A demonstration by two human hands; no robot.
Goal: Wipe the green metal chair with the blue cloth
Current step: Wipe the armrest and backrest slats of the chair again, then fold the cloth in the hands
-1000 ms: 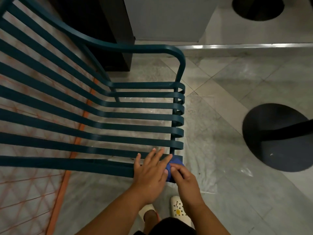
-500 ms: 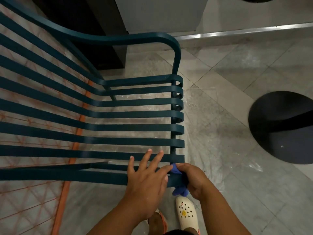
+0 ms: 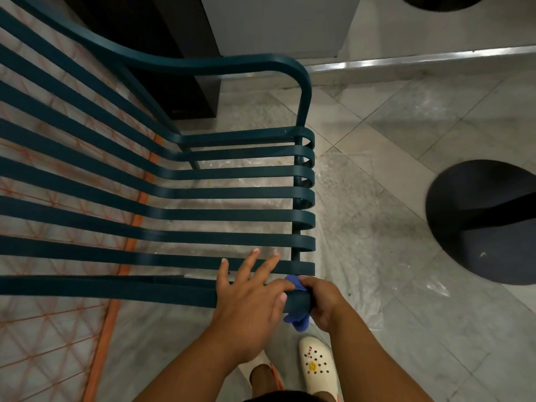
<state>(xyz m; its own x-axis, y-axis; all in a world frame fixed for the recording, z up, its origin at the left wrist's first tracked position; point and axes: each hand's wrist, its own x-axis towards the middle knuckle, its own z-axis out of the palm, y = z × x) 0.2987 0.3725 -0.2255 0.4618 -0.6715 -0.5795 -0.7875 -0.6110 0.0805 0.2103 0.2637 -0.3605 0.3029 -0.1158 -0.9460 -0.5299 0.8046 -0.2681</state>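
The green metal chair fills the left and centre of the head view, its long slats running left to right and curling under at the front edge. My left hand rests flat on the two nearest slats, fingers spread and straight. Just to its right, my right hand grips the blue cloth, wrapped around the curled end of the nearest slat. Only small parts of the cloth show, above and below that slat end.
A round black table base with its post stands on the floor at right. Clear plastic sheeting covers the marble tiles under the chair. An orange-patterned mat lies at left. My feet are directly below.
My right hand has slid the cloth from the top of the nearest slat round its curled end. My left hand stays pressed on the slats. The view shifted slightly.
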